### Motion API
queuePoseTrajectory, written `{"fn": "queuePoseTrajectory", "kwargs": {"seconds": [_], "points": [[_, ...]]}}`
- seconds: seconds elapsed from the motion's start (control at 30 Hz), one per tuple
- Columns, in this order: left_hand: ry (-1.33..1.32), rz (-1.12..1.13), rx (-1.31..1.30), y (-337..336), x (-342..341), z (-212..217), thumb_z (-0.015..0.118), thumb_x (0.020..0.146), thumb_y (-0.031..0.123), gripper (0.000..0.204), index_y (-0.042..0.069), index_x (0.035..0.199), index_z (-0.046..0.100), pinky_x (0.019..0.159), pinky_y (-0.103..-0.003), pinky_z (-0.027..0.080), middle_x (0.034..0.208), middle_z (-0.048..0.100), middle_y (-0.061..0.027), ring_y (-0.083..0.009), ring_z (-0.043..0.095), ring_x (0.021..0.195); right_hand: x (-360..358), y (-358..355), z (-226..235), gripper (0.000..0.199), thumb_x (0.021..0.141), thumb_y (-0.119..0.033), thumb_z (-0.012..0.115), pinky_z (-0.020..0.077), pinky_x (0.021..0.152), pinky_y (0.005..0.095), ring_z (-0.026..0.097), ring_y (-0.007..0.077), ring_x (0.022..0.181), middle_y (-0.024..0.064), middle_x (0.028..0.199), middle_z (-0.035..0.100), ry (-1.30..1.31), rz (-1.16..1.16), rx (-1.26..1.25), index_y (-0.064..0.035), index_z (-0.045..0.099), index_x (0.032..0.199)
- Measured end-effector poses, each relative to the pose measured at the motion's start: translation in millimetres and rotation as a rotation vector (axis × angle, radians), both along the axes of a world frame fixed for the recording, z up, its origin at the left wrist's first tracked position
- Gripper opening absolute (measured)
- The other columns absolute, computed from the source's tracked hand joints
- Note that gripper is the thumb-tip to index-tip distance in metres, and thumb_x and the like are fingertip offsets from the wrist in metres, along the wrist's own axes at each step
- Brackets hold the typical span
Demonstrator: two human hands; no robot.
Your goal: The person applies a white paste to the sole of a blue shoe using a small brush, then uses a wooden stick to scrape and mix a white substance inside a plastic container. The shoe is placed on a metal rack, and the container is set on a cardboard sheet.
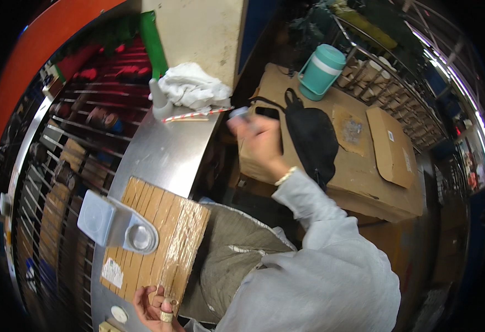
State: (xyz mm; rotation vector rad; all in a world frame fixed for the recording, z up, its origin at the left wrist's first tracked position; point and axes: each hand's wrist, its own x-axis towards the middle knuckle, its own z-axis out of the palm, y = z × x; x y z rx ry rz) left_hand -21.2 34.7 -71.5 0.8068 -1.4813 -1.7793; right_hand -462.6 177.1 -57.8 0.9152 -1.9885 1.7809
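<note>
Soft grey cloth of the right sleeve [309, 276] is filling the lower right of the head view, creasing in loose folds toward the elbow. Above it, near the centre top, the right hand [263, 138] is showing as a blur, its wrist circled by a pale bracelet [286, 175]; its fingers are closing around a small pale thing [239, 114], too smeared for me to name.

At lower left, a ribbed brown cardboard sheet [181, 229], shiny with clear tape, is lying on a smooth steel table [162, 149]. On the sheet, left of the centre, a glossy blue-grey plastic piece [119, 224] is resting, one end squarish, the other rounded about a circular recess. Below, at the bottom edge, the left hand [156, 311] is sitting beside the sheet's corner, fingers loosely curling, one wearing a pale wrap [166, 317]; I cannot tell whether they are holding anything.

Toward the top, a crumpled white cloth [191, 86] is lying behind a grey cone-shaped nozzle [159, 100] and a red-and-white striped strip [198, 114]. At upper right, a slack black bag [311, 135] and a teal jug [322, 69] are sitting on a big brown carton [353, 180].
</note>
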Motion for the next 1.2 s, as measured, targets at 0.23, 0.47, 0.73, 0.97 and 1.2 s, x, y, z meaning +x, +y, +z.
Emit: {"fn": "queuePoseTrajectory", "kwargs": {"seconds": [0.23, 0.47, 0.73, 0.97, 1.2], "points": [[-0.155, -0.037, -0.046, -29, -44, -9, 0.077, 0.086, 0.015, 0.071, -0.001, 0.146, 0.044, 0.109, -0.041, 0.044, 0.133, 0.053, -0.0140, -0.0240, 0.058, 0.117, -125, 267, 31, 0.051, 0.101, -0.047, 0.060, 0.0463, 0.063, 0.0321, 0.061, 0.0080, 0.067, 0.0060, 0.076, 0.075, 0.050, -0.829, -0.299, -0.0039, 0.078, 0.081], [-0.206, -0.053, -0.020, -32, -88, -12, 0.076, 0.087, 0.015, 0.068, -0.001, 0.145, 0.045, 0.109, -0.041, 0.044, 0.132, 0.054, -0.0142, -0.0247, 0.058, 0.116, -96, 384, -56, 0.074, 0.062, -0.047, 0.093, 0.0554, 0.085, 0.0524, 0.070, 0.0442, 0.102, 0.0296, 0.107, 0.071, -0.543, -1.342, 0.743, 0.0058, 0.070, 0.109], [-0.226, -0.013, -0.050, -32, -96, -16, 0.075, 0.088, 0.014, 0.065, -0.001, 0.144, 0.047, 0.108, -0.041, 0.044, 0.132, 0.054, -0.0143, -0.0255, 0.058, 0.116, -116, 412, -102, 0.060, 0.066, -0.031, 0.096, 0.0533, 0.063, 0.0438, 0.069, 0.0254, 0.071, 0.0132, 0.081, 0.072, -0.589, -1.231, 0.387, 0.0025, 0.066, 0.106], [-0.234, 0.036, -0.060, -38, -94, -22, 0.074, 0.088, 0.014, 0.062, -0.001, 0.143, 0.048, 0.107, -0.041, 0.045, 0.131, 0.055, -0.0145, -0.0262, 0.059, 0.115, -126, 373, -30, 0.028, 0.087, -0.027, 0.078, 0.0153, 0.037, 0.0273, 0.025, 0.0071, 0.037, -0.0077, 0.050, 0.032, -0.516, -0.985, -0.933, -0.0131, 0.055, 0.082], [-0.234, 0.073, -0.082, -39, -88, -24, 0.073, 0.089, 0.014, 0.059, -0.001, 0.141, 0.050, 0.107, -0.042, 0.045, 0.130, 0.055, -0.0146, -0.0269, 0.059, 0.115, -62, 228, 106, 0.024, 0.089, -0.024, 0.072, 0.0371, 0.044, 0.0189, 0.051, 0.0051, 0.053, 0.0017, 0.099, 0.070, -0.426, -0.184, -0.771, -0.0093, 0.066, 0.107]]}}
